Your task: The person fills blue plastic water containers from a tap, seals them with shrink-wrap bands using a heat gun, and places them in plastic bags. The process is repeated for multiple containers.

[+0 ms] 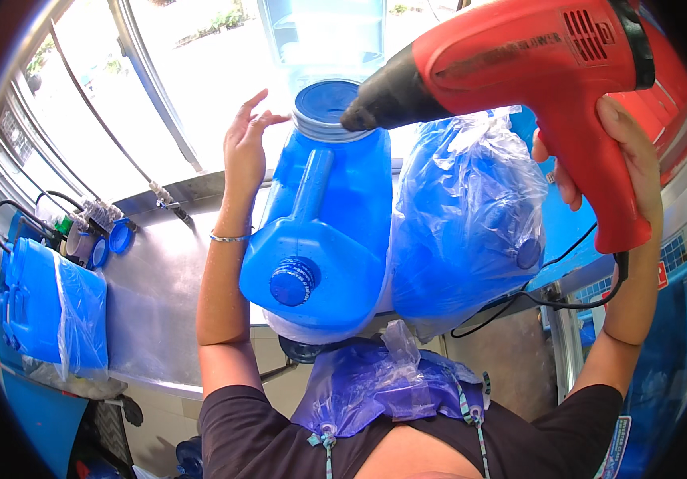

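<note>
My right hand (pixel 636 152) is wrapped round the grip of a red heat gun (pixel 511 60) with a black nozzle. That nozzle points left, its tip at the right edge of a wide round blue cap (pixel 326 102). The cap sits on a translucent blue water jug (pixel 319 267), with a pale band around its rim. A ribbed smaller cap (pixel 291 282) closes the jug's near end. Beside the wide cap, on its left, my left hand (pixel 248 140) is raised with fingers spread, holding nothing. Whether a fingertip touches the rim I cannot tell.
A second blue jug (pixel 471 215) in clear plastic stands to the right. The heat gun's black cord (pixel 575 303) loops below it. On the left of the metal counter (pixel 156 311) are another bagged blue jug (pixel 60 295), loose blue lids (pixel 121 235) and a spray hose (pixel 169 201).
</note>
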Demonstrator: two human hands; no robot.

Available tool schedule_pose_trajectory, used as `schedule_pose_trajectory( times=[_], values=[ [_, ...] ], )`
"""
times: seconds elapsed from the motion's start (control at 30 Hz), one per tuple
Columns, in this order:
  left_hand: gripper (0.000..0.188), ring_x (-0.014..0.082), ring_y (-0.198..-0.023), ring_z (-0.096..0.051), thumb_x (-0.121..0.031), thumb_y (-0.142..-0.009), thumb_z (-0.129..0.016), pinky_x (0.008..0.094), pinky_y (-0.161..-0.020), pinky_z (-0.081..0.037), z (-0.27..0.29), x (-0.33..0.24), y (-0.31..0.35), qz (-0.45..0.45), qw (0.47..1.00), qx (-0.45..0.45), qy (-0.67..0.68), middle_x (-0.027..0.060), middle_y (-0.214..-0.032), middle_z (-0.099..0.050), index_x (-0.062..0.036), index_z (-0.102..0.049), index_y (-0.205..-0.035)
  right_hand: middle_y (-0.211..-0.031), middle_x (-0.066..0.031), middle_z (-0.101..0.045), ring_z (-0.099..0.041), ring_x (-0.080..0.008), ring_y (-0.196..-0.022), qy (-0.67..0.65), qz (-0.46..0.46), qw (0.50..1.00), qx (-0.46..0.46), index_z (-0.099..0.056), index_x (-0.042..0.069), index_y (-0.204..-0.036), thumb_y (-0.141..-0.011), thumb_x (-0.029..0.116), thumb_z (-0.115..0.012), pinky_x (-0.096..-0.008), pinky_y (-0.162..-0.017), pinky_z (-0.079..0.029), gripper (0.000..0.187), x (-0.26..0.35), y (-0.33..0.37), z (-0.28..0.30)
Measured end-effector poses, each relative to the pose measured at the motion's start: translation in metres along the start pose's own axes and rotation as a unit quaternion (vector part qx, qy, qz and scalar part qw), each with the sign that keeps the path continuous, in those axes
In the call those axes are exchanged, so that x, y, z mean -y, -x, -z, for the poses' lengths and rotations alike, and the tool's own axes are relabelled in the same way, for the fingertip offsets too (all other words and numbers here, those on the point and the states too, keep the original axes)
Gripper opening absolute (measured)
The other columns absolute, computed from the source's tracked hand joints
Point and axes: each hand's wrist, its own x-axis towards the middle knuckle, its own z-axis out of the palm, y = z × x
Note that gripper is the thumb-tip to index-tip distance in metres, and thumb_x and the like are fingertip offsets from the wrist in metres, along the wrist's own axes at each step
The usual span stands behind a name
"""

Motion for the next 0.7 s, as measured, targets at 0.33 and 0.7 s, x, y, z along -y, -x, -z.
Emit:
schedule_pose_trajectory(
  times=[0.33, 0.7],
  values=[
    [0.044, 0.0259, -0.109, -0.06, -0.028, -0.091, -0.048, 0.0377, -0.103, -0.037, -0.005, 0.003, 0.003, 0.005, 0.998, -0.049, -0.036, 0.0153, -0.088, -0.07, -0.0022, -0.052, -0.127, -0.082, -0.0173, -0.067, -0.062, -0.0139, -0.049, 0.059, -0.011, 0.997, -0.04, -0.057, -0.004, -0.11, -0.096, 0.043, -0.045, -0.0222, -0.039, -0.049, 0.051, 0.001, 0.004, 0.02],
    [0.046, 0.0239, -0.111, -0.058, -0.026, -0.093, -0.042, 0.0404, -0.105, -0.034, -0.013, -0.002, 0.007, -0.042, 0.997, -0.066, -0.005, 0.0131, -0.082, -0.07, -0.0003, -0.05, -0.13, -0.078, -0.0185, -0.065, -0.06, -0.0153, -0.046, 0.008, 0.028, 1.0, 0.0, -0.055, -0.008, -0.111, -0.096, 0.045, -0.045, -0.0233, -0.037, -0.048, 0.056, -0.011, 0.009, 0.012]
  ],
)
